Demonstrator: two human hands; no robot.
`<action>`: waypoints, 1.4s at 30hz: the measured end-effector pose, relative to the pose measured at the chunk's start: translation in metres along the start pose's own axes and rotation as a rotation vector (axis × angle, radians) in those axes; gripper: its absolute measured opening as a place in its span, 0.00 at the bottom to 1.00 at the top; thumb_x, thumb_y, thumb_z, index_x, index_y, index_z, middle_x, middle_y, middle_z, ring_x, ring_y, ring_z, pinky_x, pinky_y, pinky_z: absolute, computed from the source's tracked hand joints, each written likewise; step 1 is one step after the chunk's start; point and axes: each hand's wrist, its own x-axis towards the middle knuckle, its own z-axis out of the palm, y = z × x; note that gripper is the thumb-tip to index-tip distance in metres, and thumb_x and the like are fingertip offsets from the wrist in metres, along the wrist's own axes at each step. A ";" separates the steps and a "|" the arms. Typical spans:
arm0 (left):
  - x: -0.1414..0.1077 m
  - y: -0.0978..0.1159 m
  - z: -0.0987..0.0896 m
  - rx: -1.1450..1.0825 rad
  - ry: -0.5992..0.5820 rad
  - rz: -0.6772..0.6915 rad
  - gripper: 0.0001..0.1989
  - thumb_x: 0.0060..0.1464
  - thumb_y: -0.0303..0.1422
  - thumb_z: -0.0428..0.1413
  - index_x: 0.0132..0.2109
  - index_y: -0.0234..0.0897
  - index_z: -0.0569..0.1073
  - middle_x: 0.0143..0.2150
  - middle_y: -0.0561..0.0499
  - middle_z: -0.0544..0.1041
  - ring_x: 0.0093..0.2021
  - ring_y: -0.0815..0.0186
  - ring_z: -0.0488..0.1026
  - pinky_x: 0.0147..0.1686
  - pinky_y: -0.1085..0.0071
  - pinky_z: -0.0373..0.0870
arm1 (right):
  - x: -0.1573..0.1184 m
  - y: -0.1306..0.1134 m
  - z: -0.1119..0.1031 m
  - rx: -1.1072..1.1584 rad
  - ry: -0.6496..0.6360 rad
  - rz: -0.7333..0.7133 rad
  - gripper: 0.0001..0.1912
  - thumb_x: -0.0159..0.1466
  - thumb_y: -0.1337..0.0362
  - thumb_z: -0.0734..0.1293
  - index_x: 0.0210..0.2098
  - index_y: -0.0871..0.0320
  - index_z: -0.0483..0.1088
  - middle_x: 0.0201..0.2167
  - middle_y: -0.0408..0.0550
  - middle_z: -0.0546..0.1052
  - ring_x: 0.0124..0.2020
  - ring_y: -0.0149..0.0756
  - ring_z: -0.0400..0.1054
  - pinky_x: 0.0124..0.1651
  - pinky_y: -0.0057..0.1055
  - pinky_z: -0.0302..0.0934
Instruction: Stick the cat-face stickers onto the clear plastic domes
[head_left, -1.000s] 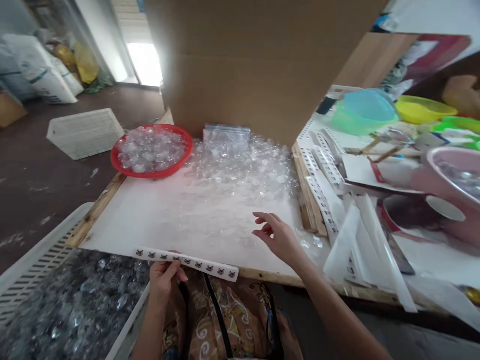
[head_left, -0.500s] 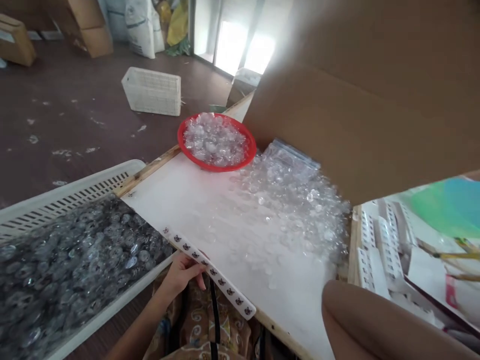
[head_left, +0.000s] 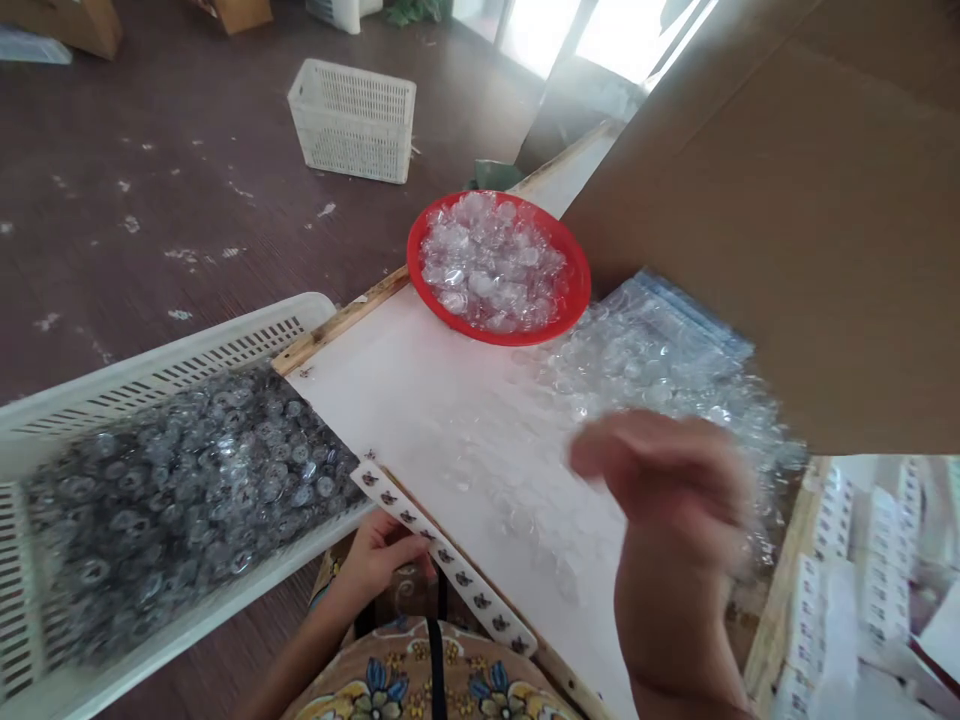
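My left hand [head_left: 386, 550] pinches a white strip [head_left: 463, 577] printed with a row of small dark animal-face pictures, held along the near edge of the white board [head_left: 360, 375]. Over the right part of the board is my right hand [head_left: 667, 480], smeared by motion; its fingers look bent, and what they hold, if anything, is hidden. Beyond it lies a spread of small clear round pieces [head_left: 622, 350] with a clear plastic bag [head_left: 686, 315] on top. A red tray [head_left: 581, 285] full of clear pieces sits at the board's far edge.
At the left, a white basket [head_left: 172, 375] holds many clear pieces with dark marks. Another white basket [head_left: 352, 120] stands on the floor. A large cardboard sheet [head_left: 810, 230] rises at the right, with printed strips [head_left: 885, 550] below it.
My right hand has come into view over the board, where only the arm showed. My left hand still holds the strip. The view has tilted down and shifted left.
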 end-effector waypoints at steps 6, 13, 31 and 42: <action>-0.016 0.032 -0.030 -0.001 0.354 0.155 0.13 0.40 0.38 0.71 0.32 0.34 0.81 0.20 0.51 0.78 0.18 0.64 0.74 0.20 0.70 0.72 | 0.026 0.028 0.082 -0.340 -0.244 -0.271 0.32 0.68 0.51 0.66 0.69 0.49 0.59 0.72 0.57 0.57 0.73 0.56 0.48 0.71 0.62 0.45; -0.009 0.040 -0.015 0.037 0.473 0.277 0.12 0.37 0.35 0.70 0.31 0.35 0.80 0.21 0.53 0.78 0.17 0.66 0.73 0.22 0.70 0.72 | 0.024 0.053 0.123 -0.462 -0.415 -0.411 0.38 0.66 0.42 0.64 0.71 0.46 0.54 0.75 0.51 0.49 0.75 0.54 0.40 0.73 0.61 0.36; 0.034 0.036 0.029 0.102 0.383 0.224 0.14 0.41 0.40 0.70 0.30 0.34 0.78 0.22 0.52 0.79 0.19 0.66 0.73 0.24 0.70 0.73 | 0.054 0.071 0.089 -0.352 -0.344 -0.274 0.32 0.73 0.57 0.57 0.74 0.53 0.47 0.74 0.55 0.49 0.75 0.50 0.41 0.73 0.62 0.33; 0.042 0.036 0.021 0.027 0.424 0.322 0.14 0.43 0.41 0.70 0.32 0.35 0.79 0.25 0.54 0.78 0.20 0.69 0.73 0.23 0.71 0.72 | 0.038 0.022 0.042 0.359 -0.344 -0.020 0.21 0.71 0.52 0.62 0.59 0.52 0.70 0.48 0.50 0.80 0.48 0.39 0.76 0.50 0.39 0.72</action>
